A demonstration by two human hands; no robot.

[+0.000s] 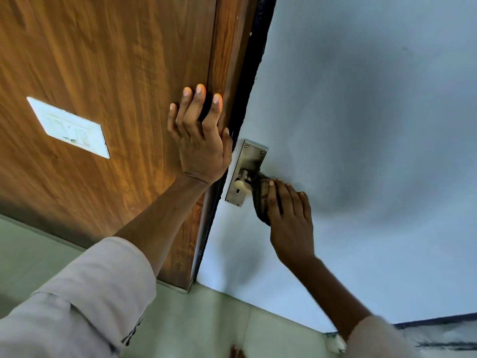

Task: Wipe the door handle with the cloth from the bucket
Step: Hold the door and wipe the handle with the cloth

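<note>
While the left hand [200,140] lies open on the frame [222,73], the right hand [289,215] presses the cloth [260,200] over the handle [244,183], where loose folds could slip off.

The pale door [361,125] face is bare right of and above the metal handle plate [246,171], leaving wide room to pass there. At the plate's lower right edge the right hand [290,215] presses a dark cloth [262,200] over the handle, blocking that side. The left hand [200,140] lies flat with spread fingers on the wooden frame [103,73] just beside the plate's left edge, closing that approach. Only a narrow dark gap [247,86] separates frame and door. A white switch plate [68,126] sits well left on the wood.
</note>
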